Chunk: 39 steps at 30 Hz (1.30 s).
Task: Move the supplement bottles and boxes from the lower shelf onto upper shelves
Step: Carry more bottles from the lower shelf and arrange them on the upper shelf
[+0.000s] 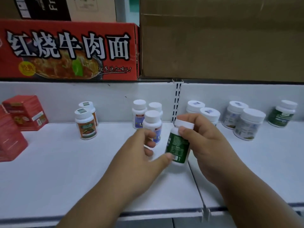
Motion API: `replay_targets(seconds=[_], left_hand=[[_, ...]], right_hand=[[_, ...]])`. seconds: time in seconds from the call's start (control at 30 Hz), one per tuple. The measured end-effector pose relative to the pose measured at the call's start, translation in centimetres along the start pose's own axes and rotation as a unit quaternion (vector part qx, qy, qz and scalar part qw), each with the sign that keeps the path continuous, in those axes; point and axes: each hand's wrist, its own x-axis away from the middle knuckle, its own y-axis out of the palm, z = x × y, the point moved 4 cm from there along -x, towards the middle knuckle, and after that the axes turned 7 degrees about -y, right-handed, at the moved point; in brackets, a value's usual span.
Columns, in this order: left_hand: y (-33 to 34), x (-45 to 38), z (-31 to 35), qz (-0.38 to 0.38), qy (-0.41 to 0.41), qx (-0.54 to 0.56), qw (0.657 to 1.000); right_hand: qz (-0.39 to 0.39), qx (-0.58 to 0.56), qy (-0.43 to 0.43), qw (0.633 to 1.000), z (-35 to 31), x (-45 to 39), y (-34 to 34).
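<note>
**Both hands on a green-labelled bottle above the white shelf**

The right hand (205, 142) curls round the green-labelled bottle (178, 145) near its white cap; the left hand (141, 155) pinches its lower edge with the thumb, fingers curled. Behind stand a plain cardboard carton (222, 38) and a red noodle carton (69, 50). On the white shelf (65, 170) sit red boxes (24, 112) and more white-capped bottles (85, 124).

Green-labelled, white-capped bottle (178, 145) tilted above shelf (65, 170).
</note>
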Motion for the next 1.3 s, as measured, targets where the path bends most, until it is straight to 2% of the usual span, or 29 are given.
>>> replay_targets(seconds=[0.1,0.17,0.33,0.5,0.63,0.8,0.97,1.13,1.3], left_hand=[[2.0,1.9,0.7,-0.063,0.039,-0.026,0.997],[2.9,2.2,1.6,-0.062,0.067,-0.021,0.996],[6.6,3.7,4.8,-0.101,0.095,-0.018,0.99],[11.4,3.8,9.5,-0.066,0.151,-0.052,0.985],[17.3,3.4,13.4,-0.037,0.166,-0.081,0.982],[25.2,2.4,18.5,0.007,0.142,-0.146,0.979],[31.3,1.1,22.9,0.062,0.141,-0.22,0.963],[35.5,-0.9,23.9,0.066,0.095,-0.306,0.945],[38.0,-2.1,23.9,0.067,0.064,-0.355,0.93]], right_hand=[[0.007,0.044,-0.061,0.997,-1.6,1.8,-1.3],[0.0,0.047,-0.093,0.995,-2.8,3.0,-2.3],[-0.011,0.077,-0.1,0.992,-4.5,5.1,-6.7],[-0.038,0.101,-0.112,0.988,-5.6,5.7,-13.2],[-0.066,0.126,-0.117,0.983,-5.5,5.2,-20.6],[-0.123,0.186,-0.099,0.97,-6.3,2.5,-30.3],[-0.161,0.226,-0.101,0.955,-6.1,-0.4,-37.0],[-0.127,0.303,-0.103,0.939,-5.1,-4.7,-41.3],[-0.157,0.388,-0.117,0.901,-3.4,-8.6,-42.3]])
